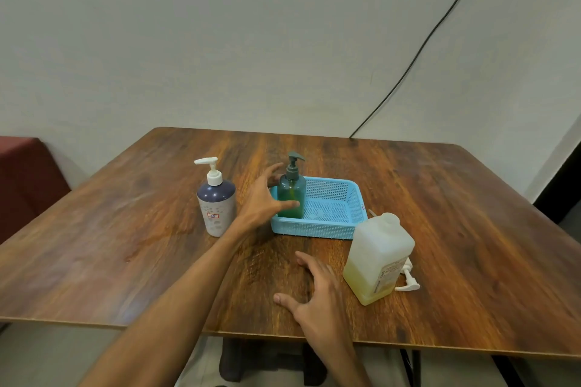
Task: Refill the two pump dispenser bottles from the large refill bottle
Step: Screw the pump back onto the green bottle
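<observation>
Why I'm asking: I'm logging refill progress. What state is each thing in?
Green pump bottle: upright in the blue basket, pump on.
Navy-and-white pump bottle: upright on the table, pump on.
Refill bottle: upright, about a third full.
Loose white pump: lying beside the refill bottle.
Left hand: round the green bottle, grip unclear.
Right hand: open, fingers spread.

Green pump bottle (290, 195): upright inside the blue basket (317, 231), at its left end.
Left hand (262, 198): at the basket's left edge, fingers spread around the green bottle, thumb touching its front.
Navy pump bottle (216, 207): upright, left of the basket.
Refill bottle (377, 258): upright by the basket's near right corner.
Right hand (317, 289): flat on the table (125, 229), nearer than the basket.
</observation>
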{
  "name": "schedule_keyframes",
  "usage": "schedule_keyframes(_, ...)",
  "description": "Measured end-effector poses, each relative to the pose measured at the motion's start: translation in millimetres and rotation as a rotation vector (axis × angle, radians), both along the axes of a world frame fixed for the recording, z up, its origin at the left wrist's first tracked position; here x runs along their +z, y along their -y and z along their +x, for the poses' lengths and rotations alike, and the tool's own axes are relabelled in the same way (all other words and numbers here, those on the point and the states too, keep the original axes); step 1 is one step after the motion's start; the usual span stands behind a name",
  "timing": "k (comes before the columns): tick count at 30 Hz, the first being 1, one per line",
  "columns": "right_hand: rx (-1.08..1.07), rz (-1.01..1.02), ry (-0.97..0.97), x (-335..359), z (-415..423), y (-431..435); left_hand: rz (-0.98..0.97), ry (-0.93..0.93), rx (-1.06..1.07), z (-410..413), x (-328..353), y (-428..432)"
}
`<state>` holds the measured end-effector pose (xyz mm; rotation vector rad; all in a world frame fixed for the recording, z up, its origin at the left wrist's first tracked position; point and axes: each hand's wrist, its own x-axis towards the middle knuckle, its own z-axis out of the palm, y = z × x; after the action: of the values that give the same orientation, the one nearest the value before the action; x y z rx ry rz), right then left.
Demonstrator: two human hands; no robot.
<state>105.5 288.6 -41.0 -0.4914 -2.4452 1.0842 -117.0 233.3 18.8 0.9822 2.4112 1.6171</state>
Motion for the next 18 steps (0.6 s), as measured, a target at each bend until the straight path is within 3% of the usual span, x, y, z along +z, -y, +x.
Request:
schedule_keyframes(4, 0.006, 0.001, -0.002, 0.8, 1.3, 1.1, 0.101, -0.016, 0.052, 19.0, 6.3, 7.9)
schedule_keyframes(13, -0.016, -0.056, -0.02, 1.9, 6.3, 3.4, 0.401, -0.147, 0.407, 99.6, 4.6, 75.5)
schedule_keyframes(18, -0.042, -0.09, -0.058, 1.6, 7.4, 4.9, 0.446, -0.171, 0.622, 75.5, -16.0, 108.7)
